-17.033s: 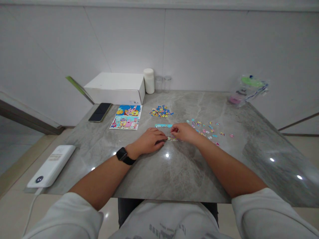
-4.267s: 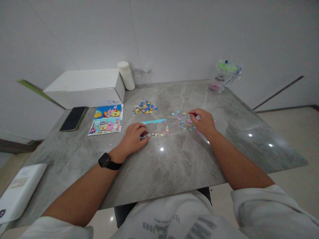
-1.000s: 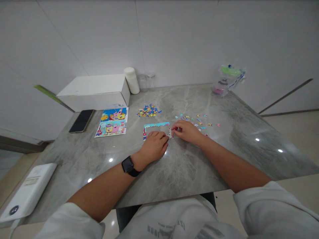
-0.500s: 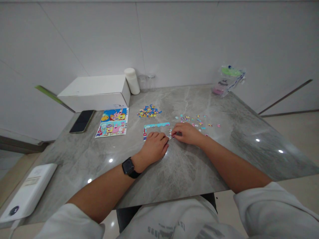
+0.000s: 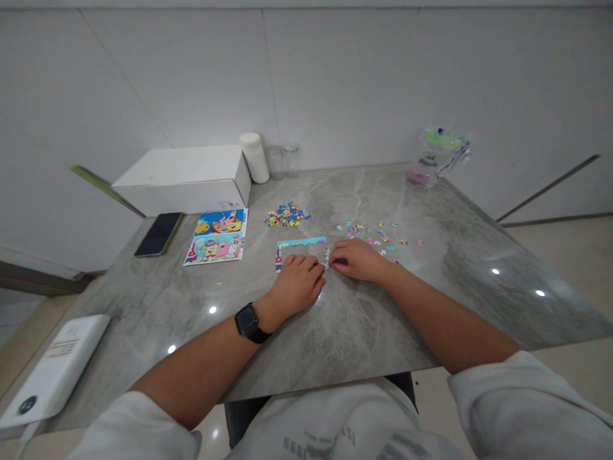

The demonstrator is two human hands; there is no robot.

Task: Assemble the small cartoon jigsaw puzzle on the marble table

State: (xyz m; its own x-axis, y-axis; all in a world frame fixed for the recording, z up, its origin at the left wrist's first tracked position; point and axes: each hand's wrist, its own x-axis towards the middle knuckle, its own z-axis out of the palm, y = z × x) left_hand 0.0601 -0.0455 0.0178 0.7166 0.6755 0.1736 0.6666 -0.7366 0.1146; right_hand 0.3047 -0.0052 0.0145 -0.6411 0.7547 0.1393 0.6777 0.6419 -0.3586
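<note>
A partly joined jigsaw frame [image 5: 301, 242] with a light blue top edge lies flat on the table; its lower edge is mostly hidden by my hands. My left hand [image 5: 297, 281] rests palm down across the lower edge, fingers laid out and slightly apart. At the lower right corner my right hand [image 5: 357, 259] has thumb and fingers pinched on a small puzzle piece, most of it hidden by the fingertips. Loose puzzle pieces [image 5: 385, 239] are scattered just beyond and right of that hand. A heap of blue and yellow puzzle pieces [image 5: 287, 215] lies behind the frame.
Left of the frame lies a printed picture sheet [image 5: 215, 237], beside a phone [image 5: 159, 234]. Behind them stand a white box [image 5: 182, 179], a white bottle [image 5: 255, 158] and two glasses [image 5: 290, 160]. A plastic bag [image 5: 433, 156] sits back right; a white device [image 5: 57, 367] lies front left.
My right hand's fingertips have shifted slightly down and left against the frame's lower right corner. The left hand stays in place on the frame.
</note>
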